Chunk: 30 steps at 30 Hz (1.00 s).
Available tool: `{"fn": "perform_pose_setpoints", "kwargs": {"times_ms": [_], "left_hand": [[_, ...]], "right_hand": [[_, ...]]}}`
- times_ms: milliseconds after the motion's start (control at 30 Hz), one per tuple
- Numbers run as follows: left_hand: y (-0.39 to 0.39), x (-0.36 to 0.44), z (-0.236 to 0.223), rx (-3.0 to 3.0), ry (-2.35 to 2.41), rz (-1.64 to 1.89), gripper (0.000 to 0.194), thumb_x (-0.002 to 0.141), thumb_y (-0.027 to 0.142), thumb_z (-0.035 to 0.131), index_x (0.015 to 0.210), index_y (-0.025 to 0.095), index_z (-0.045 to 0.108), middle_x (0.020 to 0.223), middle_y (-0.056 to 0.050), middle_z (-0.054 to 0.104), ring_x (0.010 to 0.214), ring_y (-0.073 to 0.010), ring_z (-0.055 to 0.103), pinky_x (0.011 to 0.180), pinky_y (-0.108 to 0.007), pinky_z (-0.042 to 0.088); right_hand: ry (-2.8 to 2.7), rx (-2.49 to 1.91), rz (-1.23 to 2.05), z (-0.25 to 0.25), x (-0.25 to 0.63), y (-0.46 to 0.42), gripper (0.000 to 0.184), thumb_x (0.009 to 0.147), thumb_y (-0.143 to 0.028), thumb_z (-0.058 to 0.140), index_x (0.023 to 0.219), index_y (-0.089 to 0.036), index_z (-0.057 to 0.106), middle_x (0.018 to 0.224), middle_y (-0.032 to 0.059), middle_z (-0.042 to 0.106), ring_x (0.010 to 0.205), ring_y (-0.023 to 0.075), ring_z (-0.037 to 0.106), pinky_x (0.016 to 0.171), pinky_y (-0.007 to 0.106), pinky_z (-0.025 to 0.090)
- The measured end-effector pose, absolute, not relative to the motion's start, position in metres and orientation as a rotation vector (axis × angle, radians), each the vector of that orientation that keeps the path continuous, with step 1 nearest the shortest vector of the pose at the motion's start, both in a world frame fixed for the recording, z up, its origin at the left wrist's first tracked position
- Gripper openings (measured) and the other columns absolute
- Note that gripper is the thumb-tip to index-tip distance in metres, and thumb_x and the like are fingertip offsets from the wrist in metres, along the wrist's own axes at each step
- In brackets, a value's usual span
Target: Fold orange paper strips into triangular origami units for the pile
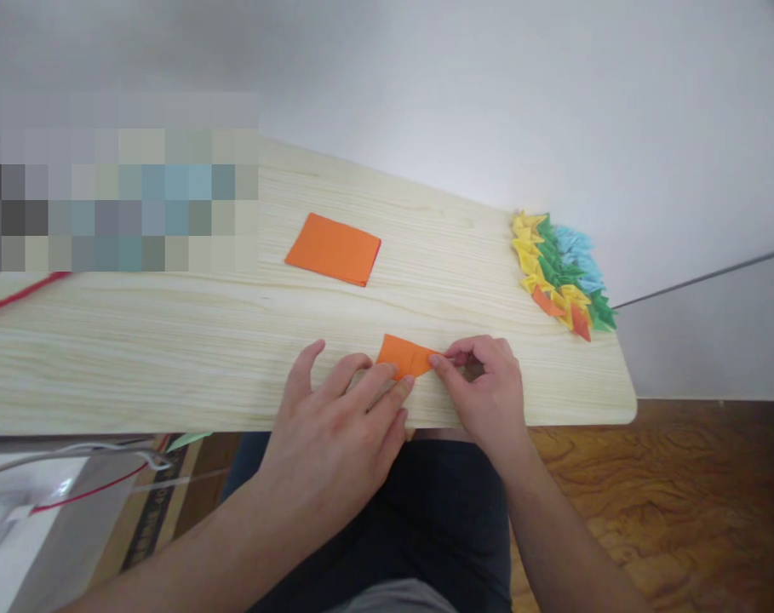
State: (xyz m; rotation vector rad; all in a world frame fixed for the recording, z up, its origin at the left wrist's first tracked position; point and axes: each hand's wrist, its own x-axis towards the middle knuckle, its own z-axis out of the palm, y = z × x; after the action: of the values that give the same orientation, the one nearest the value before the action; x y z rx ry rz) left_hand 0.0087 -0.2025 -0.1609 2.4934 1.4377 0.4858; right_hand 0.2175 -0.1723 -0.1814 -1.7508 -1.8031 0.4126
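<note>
A small folded piece of orange paper (407, 354) lies near the front edge of the pale wooden table (169, 358), with a crease across its middle. My left hand (345, 421) rests over its left part, fingers spread and fingertips touching the paper. At the paper's right corner, my right hand (489, 383) pinches it between thumb and forefinger. Farther back and to the left lies a stack of orange paper sheets (334, 249), apart from both hands.
Folded paper pieces (556, 268) in yellow, green, light blue and orange sit bunched at the table's right end. A red cord (25, 294) crosses the left edge. Below the table are cables (73, 451) and a cardboard box (147, 519). The back left is pixelated.
</note>
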Motion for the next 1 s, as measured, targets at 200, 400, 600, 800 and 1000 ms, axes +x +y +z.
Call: {"fn": "perform_pose_setpoints", "kwargs": {"times_ms": [200, 400, 600, 800, 1000], "left_hand": [[-0.208, 0.015, -0.159, 2.473, 1.492, 0.501, 0.031, 0.102, 0.03, 0.053, 0.125, 0.027, 0.073, 0.124, -0.006, 0.075, 0.118, -0.0348, 0.065, 0.117, -0.071, 0.026], [-0.21, 0.026, -0.16, 2.423, 1.528, 0.545, 0.033, 0.102, 0.031, 0.053, 0.129, 0.026, 0.073, 0.125, -0.009, 0.075, 0.123, -0.0361, 0.062, 0.117, -0.071, 0.026], [-0.205, 0.032, -0.163, 2.411, 1.518, 0.582, 0.036, 0.102, 0.03, 0.055, 0.134, 0.025, 0.07, 0.127, -0.011, 0.073, 0.126, -0.0374, 0.06, 0.116, -0.072, 0.026], [-0.2, 0.035, -0.162, 2.416, 1.514, 0.579, 0.039, 0.101, 0.029, 0.055, 0.138, 0.026, 0.068, 0.126, -0.011, 0.074, 0.125, -0.0376, 0.06, 0.117, -0.071, 0.026], [-0.192, 0.025, -0.168, 2.426, 1.427, 0.636, 0.039, 0.098, 0.027, 0.059, 0.135, 0.025, 0.068, 0.128, -0.01, 0.073, 0.125, -0.0349, 0.06, 0.116, -0.065, 0.033]], "right_hand": [[-1.866, -1.746, 0.344, -0.178, 0.219, -0.172, 0.008, 0.089, -0.029, 0.079, 0.085, -0.025, 0.074, 0.082, 0.001, 0.071, 0.089, 0.0248, 0.06, 0.086, 0.041, 0.045], [-1.923, -1.669, 0.364, -0.18, 0.219, -0.176, 0.004, 0.092, -0.028, 0.076, 0.092, -0.028, 0.08, 0.089, 0.0028, 0.072, 0.091, 0.0252, 0.061, 0.085, 0.042, 0.047], [-1.867, -1.698, 0.299, -0.186, 0.224, -0.172, 0.006, 0.088, -0.034, 0.081, 0.089, -0.029, 0.082, 0.09, 0.0032, 0.072, 0.094, 0.0258, 0.061, 0.088, 0.044, 0.048], [-1.869, -1.723, 0.299, -0.183, 0.226, -0.167, 0.01, 0.086, -0.035, 0.083, 0.093, -0.028, 0.082, 0.095, 0.0038, 0.072, 0.099, 0.0267, 0.062, 0.09, 0.044, 0.047], [-1.886, -1.738, 0.29, -0.183, 0.226, -0.166, 0.012, 0.084, -0.036, 0.083, 0.093, -0.029, 0.081, 0.099, 0.0042, 0.072, 0.101, 0.0278, 0.061, 0.092, 0.045, 0.046]]}}
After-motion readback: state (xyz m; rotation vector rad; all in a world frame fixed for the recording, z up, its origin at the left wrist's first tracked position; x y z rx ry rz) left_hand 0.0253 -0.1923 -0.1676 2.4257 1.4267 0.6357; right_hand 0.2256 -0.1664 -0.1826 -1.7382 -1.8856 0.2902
